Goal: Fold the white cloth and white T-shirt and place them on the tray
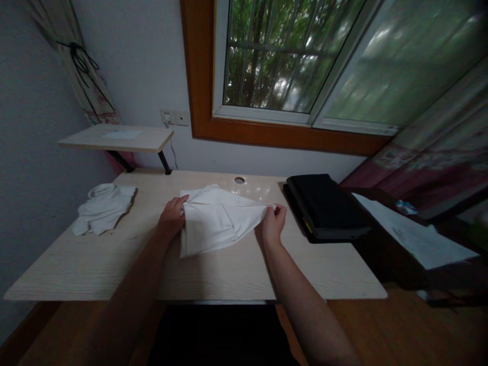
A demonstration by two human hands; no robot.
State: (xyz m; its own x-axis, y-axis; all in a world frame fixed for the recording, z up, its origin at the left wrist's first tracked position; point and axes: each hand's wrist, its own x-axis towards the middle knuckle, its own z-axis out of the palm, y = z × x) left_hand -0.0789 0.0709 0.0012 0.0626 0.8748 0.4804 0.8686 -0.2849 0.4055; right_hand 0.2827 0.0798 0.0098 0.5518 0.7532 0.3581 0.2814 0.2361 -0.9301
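A white cloth (213, 223), perhaps a garment, lies partly folded in the middle of the desk. My left hand (173, 216) grips its left edge, the thumb on top near the upper left corner. At the other end, my right hand (273, 221) pinches the right corner and holds it slightly up, so the fabric is drawn taut between the two hands with a few creases. Which kind of garment it is, I cannot tell. Off to the left, a second white cloth (104, 208) rests in a loose, crumpled pile.
Black folders or cases (328, 206) are stacked on the desk's right side. A raised shelf (118, 138) on black legs stands at the back left. The pale wooden desk (236, 284) has a cable hole (239, 180) near the wall. White paper (415, 231) lies beyond its right edge.
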